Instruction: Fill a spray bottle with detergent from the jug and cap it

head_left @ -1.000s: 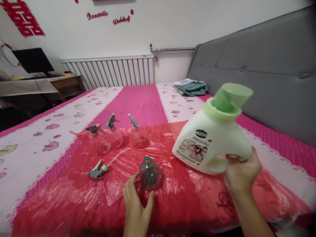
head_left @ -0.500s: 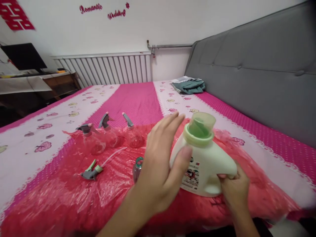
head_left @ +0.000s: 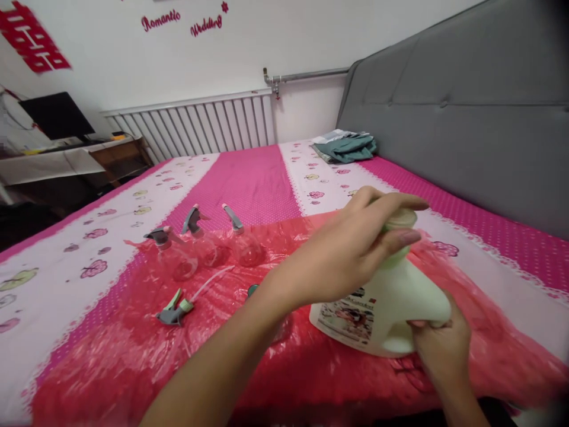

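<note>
A pale green detergent jug [head_left: 391,302] with a printed label stands slightly tilted above the red plastic sheet [head_left: 124,356]. My right hand [head_left: 444,347] is wrapped round its handle. Over the jug's top, my left hand [head_left: 351,243] has its fingers closed round the light green cap [head_left: 402,218], which is mostly covered. Behind my left forearm a small bottle with a green rim [head_left: 253,290] is largely hidden. A grey and green spray nozzle [head_left: 174,311] with a thin white tube lies on the sheet to the left.
Clear spray bottles with grey triggers stand farther back: one on the left [head_left: 175,255], one in the middle [head_left: 208,246], one on the right [head_left: 246,243]. Folded clothes [head_left: 347,147] lie on the bed by the grey headboard [head_left: 444,112]. A radiator [head_left: 195,127] lines the wall.
My left hand has moved right, from open beside the jug to closed round its cap. My right hand still holds the handle. The view has tilted a little.
</note>
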The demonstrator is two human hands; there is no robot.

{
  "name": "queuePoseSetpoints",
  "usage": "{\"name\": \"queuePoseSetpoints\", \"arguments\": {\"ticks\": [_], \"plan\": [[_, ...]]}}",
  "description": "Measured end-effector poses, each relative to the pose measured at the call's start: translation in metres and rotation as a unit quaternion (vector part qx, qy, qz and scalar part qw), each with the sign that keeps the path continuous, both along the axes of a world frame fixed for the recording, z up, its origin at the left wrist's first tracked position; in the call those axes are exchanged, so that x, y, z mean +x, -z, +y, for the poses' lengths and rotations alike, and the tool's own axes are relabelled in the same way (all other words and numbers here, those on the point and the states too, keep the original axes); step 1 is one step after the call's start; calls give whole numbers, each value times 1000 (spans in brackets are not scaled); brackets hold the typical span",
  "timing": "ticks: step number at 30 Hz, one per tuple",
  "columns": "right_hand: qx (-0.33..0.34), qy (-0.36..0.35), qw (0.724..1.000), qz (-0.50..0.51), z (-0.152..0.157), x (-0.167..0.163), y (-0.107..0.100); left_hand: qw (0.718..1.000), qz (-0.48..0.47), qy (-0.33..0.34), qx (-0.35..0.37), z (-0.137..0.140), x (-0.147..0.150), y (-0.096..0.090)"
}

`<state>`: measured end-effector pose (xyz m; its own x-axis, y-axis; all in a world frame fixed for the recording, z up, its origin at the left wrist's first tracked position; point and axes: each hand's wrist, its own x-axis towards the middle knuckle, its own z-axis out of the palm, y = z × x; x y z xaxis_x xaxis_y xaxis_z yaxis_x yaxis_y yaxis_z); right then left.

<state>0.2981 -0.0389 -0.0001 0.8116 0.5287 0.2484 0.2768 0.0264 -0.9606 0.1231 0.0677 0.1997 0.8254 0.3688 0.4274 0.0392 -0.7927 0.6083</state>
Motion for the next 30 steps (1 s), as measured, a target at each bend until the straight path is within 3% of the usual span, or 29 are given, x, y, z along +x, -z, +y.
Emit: {"name": "queuePoseSetpoints", "arguments": {"ticks": [6,18,21,24,26,28,30], "plan": [[-22,19,999,-30,-2,-6,-4,992,30,-120,39,-19,7,2],[-21,41,996,-76,4,-4,2,972,76,-204,94,-36,12,-2],[-13,39,996,-81,2,-5,3,982,37,-168,78,-24,8,-4],[-7,35,996,-83,-1,-5,4,999,-23,-19,-28,-3,8,-7],[-9,35,996,-85,-2,-6,4,987,-44,84,-129,9,13,-6],[-12,40,995,-88,0,-6,3,976,-63,99,-186,15,22,-1],[-13,48,995,-89,3,-7,2,976,-101,43,-186,16,29,5]]}}
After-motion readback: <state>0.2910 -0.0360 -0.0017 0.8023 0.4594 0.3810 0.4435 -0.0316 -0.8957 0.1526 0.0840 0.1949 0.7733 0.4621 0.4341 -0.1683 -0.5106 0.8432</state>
